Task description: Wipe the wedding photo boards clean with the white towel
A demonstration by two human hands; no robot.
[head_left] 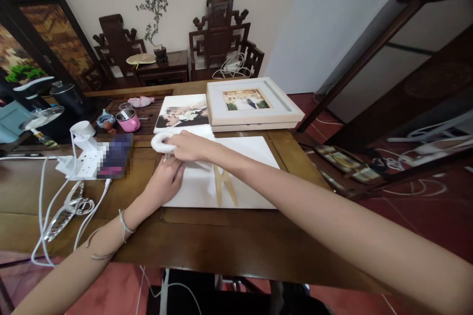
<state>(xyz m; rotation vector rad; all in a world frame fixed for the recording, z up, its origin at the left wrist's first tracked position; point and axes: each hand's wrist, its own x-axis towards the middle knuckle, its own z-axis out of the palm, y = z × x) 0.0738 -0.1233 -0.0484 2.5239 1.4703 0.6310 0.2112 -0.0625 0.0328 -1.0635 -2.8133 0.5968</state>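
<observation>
A white panel (240, 157) lies flat on the wooden table (221, 241), back side up, with a wooden stand piece (224, 184) on it. My left hand (164, 182) rests on the panel's left edge, fingers curled and pressing down. My right hand (188, 146) reaches across to the panel's far left corner, closed on a white cloth (159, 141) that lies against the surface. A photo print (183, 114) lies just beyond the panel. Next to it on the right, a cream picture frame (251, 106) sits on a stack.
A white power strip (79, 162) with cables and a phone (116, 156) sit to the left. A pink pot (128, 120), a kettle (64, 96) and a tea tray lie at the back left. Carved chairs (221, 34) stand by the wall. More frames (343, 160) lie right.
</observation>
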